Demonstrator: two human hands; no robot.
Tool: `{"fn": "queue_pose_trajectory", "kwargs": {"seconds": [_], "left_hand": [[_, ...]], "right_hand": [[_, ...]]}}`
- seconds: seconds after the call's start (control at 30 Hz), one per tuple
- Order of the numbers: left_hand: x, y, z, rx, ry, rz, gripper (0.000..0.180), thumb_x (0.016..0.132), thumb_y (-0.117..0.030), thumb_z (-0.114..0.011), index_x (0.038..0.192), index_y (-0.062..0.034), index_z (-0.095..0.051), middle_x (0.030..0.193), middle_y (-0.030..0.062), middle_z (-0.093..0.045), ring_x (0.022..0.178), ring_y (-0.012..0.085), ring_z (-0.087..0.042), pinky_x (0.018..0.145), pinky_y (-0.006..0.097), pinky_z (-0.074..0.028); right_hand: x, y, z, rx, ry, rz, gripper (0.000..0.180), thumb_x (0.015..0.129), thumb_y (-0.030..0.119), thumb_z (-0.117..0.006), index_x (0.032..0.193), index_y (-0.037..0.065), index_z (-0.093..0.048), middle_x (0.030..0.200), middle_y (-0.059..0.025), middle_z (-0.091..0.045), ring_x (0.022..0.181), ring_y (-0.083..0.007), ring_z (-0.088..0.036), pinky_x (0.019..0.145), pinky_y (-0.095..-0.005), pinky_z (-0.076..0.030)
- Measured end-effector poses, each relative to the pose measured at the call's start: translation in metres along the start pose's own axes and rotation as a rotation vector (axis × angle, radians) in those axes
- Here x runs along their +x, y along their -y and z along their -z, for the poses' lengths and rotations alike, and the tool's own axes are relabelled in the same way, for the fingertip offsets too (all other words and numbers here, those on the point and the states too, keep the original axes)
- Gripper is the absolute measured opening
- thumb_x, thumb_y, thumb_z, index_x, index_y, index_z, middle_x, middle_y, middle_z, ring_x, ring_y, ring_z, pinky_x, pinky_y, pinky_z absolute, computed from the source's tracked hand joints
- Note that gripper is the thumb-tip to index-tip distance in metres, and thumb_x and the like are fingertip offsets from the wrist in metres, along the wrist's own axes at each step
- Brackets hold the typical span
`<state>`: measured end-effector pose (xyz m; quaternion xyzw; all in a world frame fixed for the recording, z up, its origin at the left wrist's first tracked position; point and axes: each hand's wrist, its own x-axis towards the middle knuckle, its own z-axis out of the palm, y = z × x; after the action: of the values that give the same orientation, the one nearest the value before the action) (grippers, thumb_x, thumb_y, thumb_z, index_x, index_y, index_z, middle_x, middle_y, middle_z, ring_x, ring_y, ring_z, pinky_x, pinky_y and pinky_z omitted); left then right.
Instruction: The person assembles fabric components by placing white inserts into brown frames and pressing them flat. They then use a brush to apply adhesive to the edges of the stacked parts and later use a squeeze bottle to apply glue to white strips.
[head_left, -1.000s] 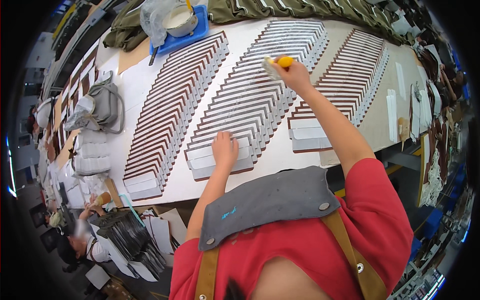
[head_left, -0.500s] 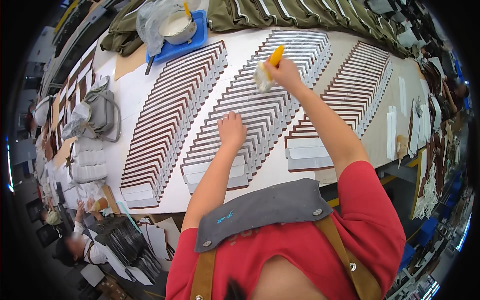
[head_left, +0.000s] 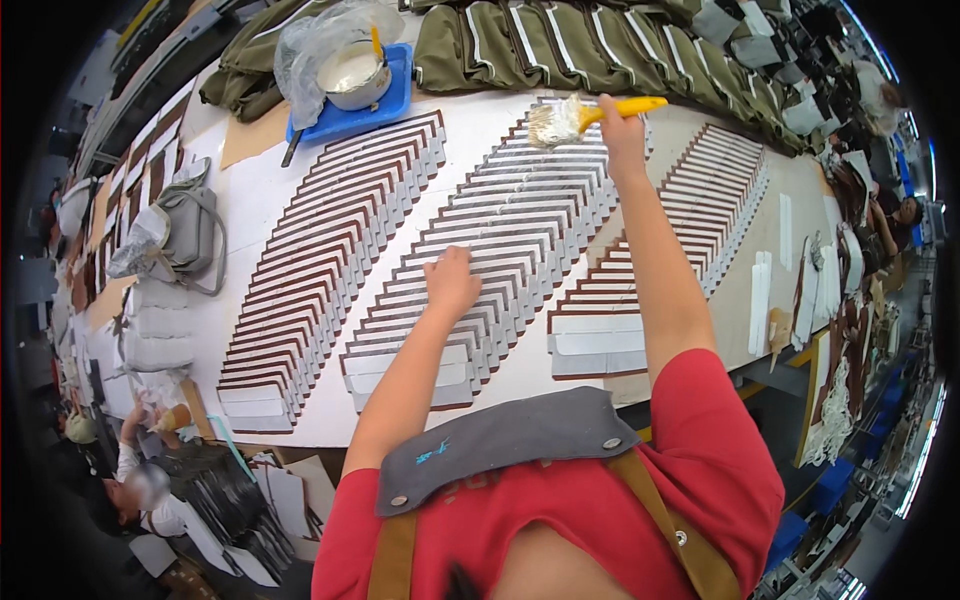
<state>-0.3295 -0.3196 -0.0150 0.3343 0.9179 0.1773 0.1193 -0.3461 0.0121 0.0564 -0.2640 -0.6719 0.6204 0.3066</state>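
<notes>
The left hand [head_left: 452, 283] lies flat, fingers spread, pinning the middle row of overlapped strips [head_left: 500, 235] on the white table [head_left: 250, 200]. The right hand [head_left: 620, 128], arm stretched forward, grips a yellow-handled brush [head_left: 570, 118] at the row's far end. A hard stroke could shift strips or smear glue.

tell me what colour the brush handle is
Yellow; the brush in the right hand shows clearly in the head view.
</notes>
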Motion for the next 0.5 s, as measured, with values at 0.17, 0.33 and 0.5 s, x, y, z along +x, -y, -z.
{"fn": "queue_pose_trajectory", "kwargs": {"seconds": [0.17, 0.33, 0.5], "left_hand": [[-0.012, 0.023, 0.001, -0.353, -0.290, 0.109, 0.022, 0.075, -0.012, -0.063, 0.093, -0.0066, -0.052, 0.092, 0.0092, -0.054, 0.082, 0.0258, -0.054, 0.069, 0.038, -0.038], [-0.040, 0.026, 0.016, -0.481, -0.263, 0.156, 0.010, 0.077, -0.010, -0.061, 0.084, -0.0068, -0.054, 0.069, 0.0042, -0.053, 0.061, 0.0218, -0.052, 0.061, 0.035, -0.036], [-0.035, 0.022, 0.010, -0.426, -0.274, 0.113, 0.010, 0.083, -0.014, -0.054, 0.080, -0.0056, -0.057, 0.065, 0.0063, -0.057, 0.062, 0.0260, -0.055, 0.063, 0.040, -0.038]], "right_hand": [[-0.021, 0.029, 0.008, 1.106, 0.112, -0.638, 0.031, 0.094, 0.033, -0.042, 0.081, 0.006, -0.051, 0.056, -0.0012, -0.047, 0.034, -0.0086, -0.024, 0.040, -0.0227, -0.026], [-0.047, 0.028, -0.009, 1.259, 0.142, -0.615, 0.028, 0.092, 0.029, -0.046, 0.084, 0.004, -0.052, 0.063, -0.0038, -0.052, 0.034, -0.0087, -0.023, 0.042, -0.0224, -0.028], [-0.044, -0.002, -0.001, -0.047, 0.137, -0.093, 0.018, 0.086, 0.022, -0.059, 0.084, 0.004, -0.061, 0.063, -0.0017, -0.057, 0.049, -0.0098, -0.046, 0.054, -0.0220, -0.040]]}}
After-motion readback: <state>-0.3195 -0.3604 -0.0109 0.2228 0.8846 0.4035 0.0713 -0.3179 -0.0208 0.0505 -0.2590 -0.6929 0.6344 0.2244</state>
